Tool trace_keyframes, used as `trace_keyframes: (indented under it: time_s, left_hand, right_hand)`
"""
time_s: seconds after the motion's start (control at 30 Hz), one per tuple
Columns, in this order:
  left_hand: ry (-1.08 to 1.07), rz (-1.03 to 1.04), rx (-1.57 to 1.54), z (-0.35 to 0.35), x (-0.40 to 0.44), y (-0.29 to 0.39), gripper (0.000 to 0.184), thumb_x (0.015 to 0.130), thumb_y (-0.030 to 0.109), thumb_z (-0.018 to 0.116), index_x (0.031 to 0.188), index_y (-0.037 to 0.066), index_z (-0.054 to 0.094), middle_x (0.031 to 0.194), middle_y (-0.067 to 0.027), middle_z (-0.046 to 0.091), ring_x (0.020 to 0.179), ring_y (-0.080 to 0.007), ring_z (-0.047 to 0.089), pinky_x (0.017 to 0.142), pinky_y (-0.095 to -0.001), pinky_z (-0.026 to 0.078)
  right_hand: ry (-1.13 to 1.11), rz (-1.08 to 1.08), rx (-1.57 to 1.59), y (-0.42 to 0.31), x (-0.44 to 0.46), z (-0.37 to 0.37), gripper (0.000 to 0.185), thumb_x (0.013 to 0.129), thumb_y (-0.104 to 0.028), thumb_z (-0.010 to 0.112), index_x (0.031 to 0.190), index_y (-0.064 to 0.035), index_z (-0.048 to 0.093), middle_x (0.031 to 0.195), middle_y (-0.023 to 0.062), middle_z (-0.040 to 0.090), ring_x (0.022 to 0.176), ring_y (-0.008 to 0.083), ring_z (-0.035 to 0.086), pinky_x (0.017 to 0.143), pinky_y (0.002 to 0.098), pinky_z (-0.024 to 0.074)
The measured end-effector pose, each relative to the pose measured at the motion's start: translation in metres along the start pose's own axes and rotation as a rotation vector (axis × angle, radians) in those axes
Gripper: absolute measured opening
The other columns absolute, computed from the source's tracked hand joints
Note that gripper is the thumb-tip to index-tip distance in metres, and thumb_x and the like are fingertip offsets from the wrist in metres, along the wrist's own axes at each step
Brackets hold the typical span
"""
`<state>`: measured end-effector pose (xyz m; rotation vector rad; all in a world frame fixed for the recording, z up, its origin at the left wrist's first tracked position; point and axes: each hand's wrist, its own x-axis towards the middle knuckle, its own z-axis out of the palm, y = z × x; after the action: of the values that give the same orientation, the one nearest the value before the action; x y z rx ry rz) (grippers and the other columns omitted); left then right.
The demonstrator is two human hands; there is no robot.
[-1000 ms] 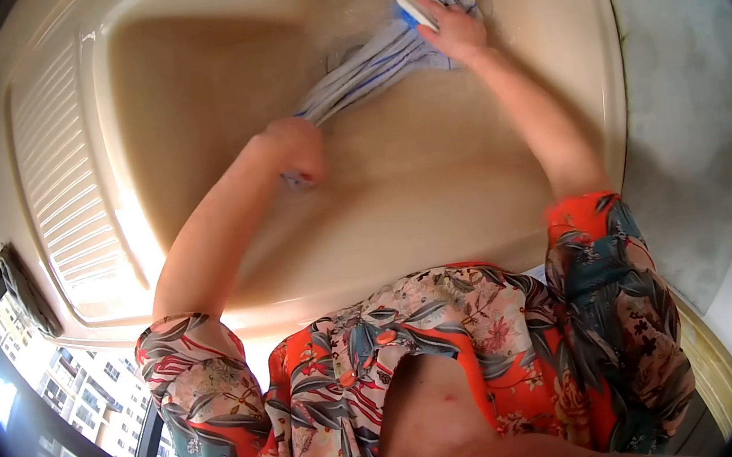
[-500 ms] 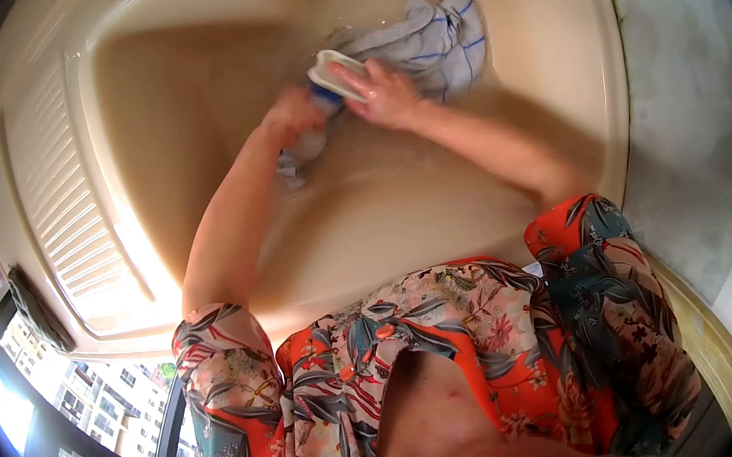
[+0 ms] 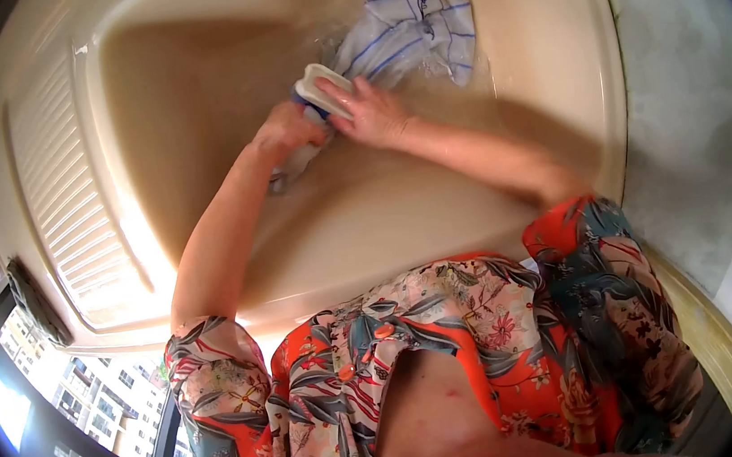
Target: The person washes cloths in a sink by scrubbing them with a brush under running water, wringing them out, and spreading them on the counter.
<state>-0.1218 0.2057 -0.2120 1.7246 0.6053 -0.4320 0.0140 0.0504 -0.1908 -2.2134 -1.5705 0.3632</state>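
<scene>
A white-backed scrubbing brush (image 3: pixel 313 77) with a blue underside is held in my right hand (image 3: pixel 377 119), its fingers pressed over the back. My left hand (image 3: pixel 290 129) is closed on a bunched part of a wet white cloth with blue stripes (image 3: pixel 402 33), right beside the brush. The brush rests against the cloth near my left fingers; the exact contact is hidden. One end of the cloth hangs below my left hand, and the rest spreads in shallow water towards the far right of the basin.
The beige sink basin (image 3: pixel 367 237) surrounds both hands. A ribbed washboard panel (image 3: pixel 75 207) forms its left side. A dark folded cloth (image 3: pixel 36 302) hangs at the lower left edge, near a window (image 3: pixel 107 411). A grey wall (image 3: pixel 686 102) stands on the right.
Both hands and the brush have shifted slightly left and down. The far part of the cloth has spread out flatter in the water, showing more stripes.
</scene>
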Motion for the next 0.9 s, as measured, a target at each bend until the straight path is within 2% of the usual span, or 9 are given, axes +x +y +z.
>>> trace_keyframes:
  time_s: [0.03, 0.1, 0.2, 0.3, 0.43, 0.47, 0.57, 0.7, 0.9]
  left_hand:
    - [-0.021, 0.013, 0.050, -0.001, 0.001, -0.003, 0.038, 0.054, 0.011, 0.061, 0.091, 0.000, 0.061, 0.077, -0.0103, 0.061, 0.073, -0.0198, 0.057, 0.067, -0.0318, 0.045]
    - [-0.097, -0.023, 0.073, -0.008, -0.004, 0.009, 0.038, 0.053, 0.011, 0.061, 0.090, 0.000, 0.060, 0.077, -0.0113, 0.061, 0.072, -0.0204, 0.056, 0.066, -0.0323, 0.045]
    - [-0.191, -0.098, 0.046, -0.025, -0.020, 0.060, 0.039, 0.053, 0.012, 0.061, 0.090, -0.001, 0.060, 0.078, -0.0134, 0.061, 0.072, -0.0218, 0.057, 0.066, -0.0332, 0.045]
    - [-0.113, -0.102, 0.117, -0.025, -0.024, 0.063, 0.040, 0.055, 0.013, 0.061, 0.093, -0.001, 0.061, 0.082, -0.0150, 0.062, 0.077, -0.0230, 0.058, 0.069, -0.0340, 0.045]
    - [-0.016, -0.118, 0.118, -0.012, -0.020, 0.056, 0.041, 0.058, 0.015, 0.061, 0.096, 0.000, 0.061, 0.088, -0.0171, 0.062, 0.084, -0.0250, 0.059, 0.075, -0.0347, 0.045]
    - [0.022, -0.119, 0.109, -0.008, -0.020, 0.051, 0.041, 0.058, 0.015, 0.061, 0.096, 0.000, 0.061, 0.090, -0.0177, 0.062, 0.086, -0.0258, 0.059, 0.076, -0.0349, 0.045]
    - [-0.105, -0.040, 0.220, -0.007, 0.003, -0.007, 0.040, 0.061, 0.017, 0.060, 0.096, -0.001, 0.061, 0.093, -0.0196, 0.061, 0.087, -0.0293, 0.059, 0.077, -0.0358, 0.044]
    - [-0.136, 0.010, 0.385, -0.014, -0.014, 0.069, 0.038, 0.064, 0.017, 0.057, 0.096, -0.002, 0.060, 0.093, -0.0207, 0.060, 0.089, -0.0319, 0.058, 0.079, -0.0364, 0.044]
    - [-0.044, 0.064, 0.258, -0.008, 0.011, 0.008, 0.036, 0.064, 0.016, 0.055, 0.094, -0.002, 0.061, 0.091, -0.0199, 0.061, 0.087, -0.0324, 0.058, 0.078, -0.0369, 0.044]
  right_hand:
    - [-0.028, -0.159, -0.071, -0.003, -0.007, 0.002, 0.060, 0.078, -0.032, 0.057, 0.132, -0.0313, 0.032, 0.110, 0.0185, 0.048, 0.095, 0.0378, 0.053, 0.076, 0.0435, 0.0474]
    - [-0.130, -0.075, -0.115, 0.084, -0.001, 0.002, 0.058, 0.080, -0.030, 0.055, 0.133, -0.0289, 0.032, 0.109, 0.0180, 0.050, 0.099, 0.0348, 0.052, 0.079, 0.0417, 0.0463]
    - [-0.182, 0.215, -0.491, 0.130, 0.004, -0.066, 0.056, 0.083, -0.034, 0.052, 0.134, -0.0230, 0.031, 0.110, 0.0181, 0.052, 0.102, 0.0300, 0.051, 0.082, 0.0379, 0.0441]
    - [-0.170, 0.683, -0.367, 0.132, 0.026, -0.079, 0.057, 0.082, -0.040, 0.050, 0.133, -0.0205, 0.033, 0.110, 0.0170, 0.054, 0.097, 0.0297, 0.054, 0.079, 0.0380, 0.0454]
    - [0.006, 0.418, 0.165, 0.015, 0.020, -0.030, 0.056, 0.078, -0.037, 0.056, 0.129, -0.0237, 0.038, 0.103, 0.0170, 0.056, 0.084, 0.0328, 0.058, 0.073, 0.0411, 0.0468]
    - [0.178, 0.080, 0.109, -0.018, 0.011, -0.013, 0.059, 0.077, -0.034, 0.058, 0.131, -0.0274, 0.035, 0.101, 0.0186, 0.054, 0.081, 0.0350, 0.057, 0.070, 0.0412, 0.0475]
    - [0.027, -0.174, -0.143, 0.008, 0.003, 0.006, 0.059, 0.078, -0.033, 0.058, 0.132, -0.0312, 0.033, 0.100, 0.0197, 0.050, 0.083, 0.0353, 0.056, 0.067, 0.0407, 0.0490]
    - [-0.286, 0.286, -0.234, 0.078, 0.019, -0.046, 0.050, 0.086, -0.028, 0.044, 0.132, -0.0381, 0.027, 0.116, 0.0147, 0.049, 0.102, 0.0312, 0.052, 0.082, 0.0406, 0.0449]
    - [-0.056, 0.621, -0.387, 0.139, 0.040, -0.062, 0.055, 0.082, -0.041, 0.049, 0.133, -0.0286, 0.031, 0.111, 0.0197, 0.052, 0.088, 0.0301, 0.058, 0.072, 0.0398, 0.0477]
